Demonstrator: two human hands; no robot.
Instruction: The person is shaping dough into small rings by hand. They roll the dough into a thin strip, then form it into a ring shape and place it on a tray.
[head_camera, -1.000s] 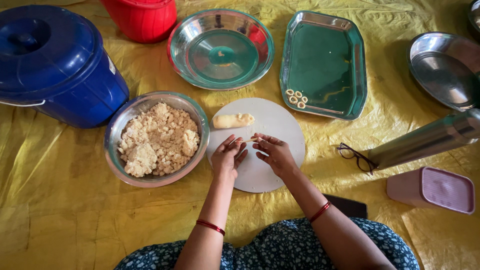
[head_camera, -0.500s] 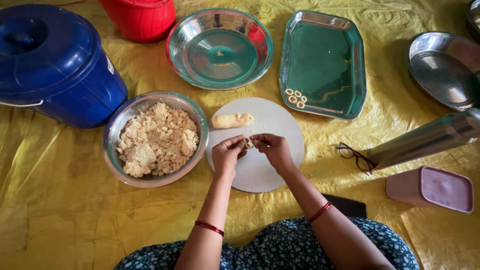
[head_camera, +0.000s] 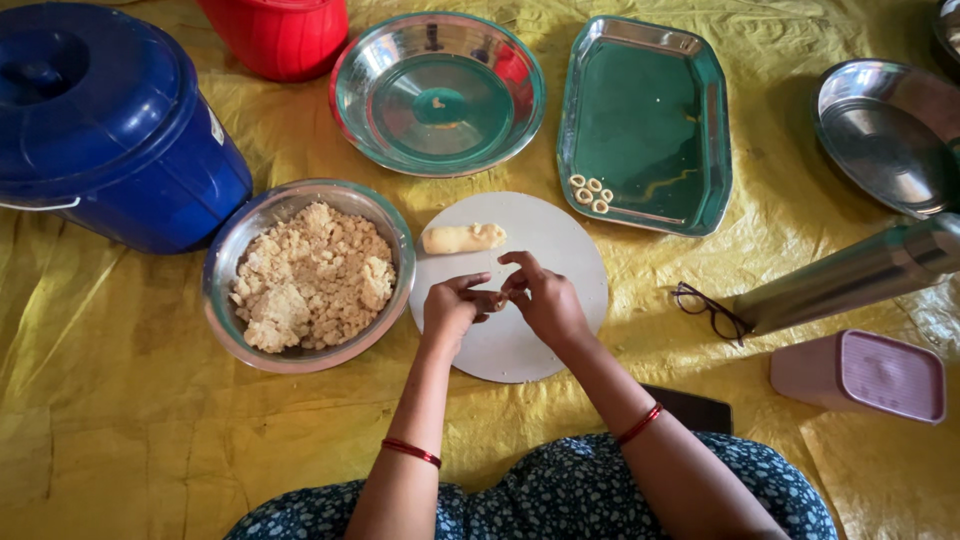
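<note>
My left hand (head_camera: 452, 309) and my right hand (head_camera: 541, 298) meet fingertip to fingertip over the round white board (head_camera: 545, 235), pinching a small piece of pale dough (head_camera: 497, 299) between them. A short log of dough (head_camera: 463, 238) lies on the board's far left part. Left of the board stands a steel bowl (head_camera: 248, 230) filled with crumbly dough (head_camera: 311, 287). Several small dough rings (head_camera: 590, 193) sit in the near left corner of the rectangular steel tray (head_camera: 650, 110).
A blue lidded bucket (head_camera: 105, 125) is at far left, a red bucket (head_camera: 280, 35) behind it. An empty round steel dish (head_camera: 437, 92), a steel plate (head_camera: 885, 135), a steel cylinder (head_camera: 850, 275), eyeglasses (head_camera: 708, 310), a pink box (head_camera: 865, 375) and a dark phone (head_camera: 688, 408) lie on yellow sheeting.
My hands lifted off the board and came together, taking up a small dough piece between the fingertips. The dough log and bowl have stayed put.
</note>
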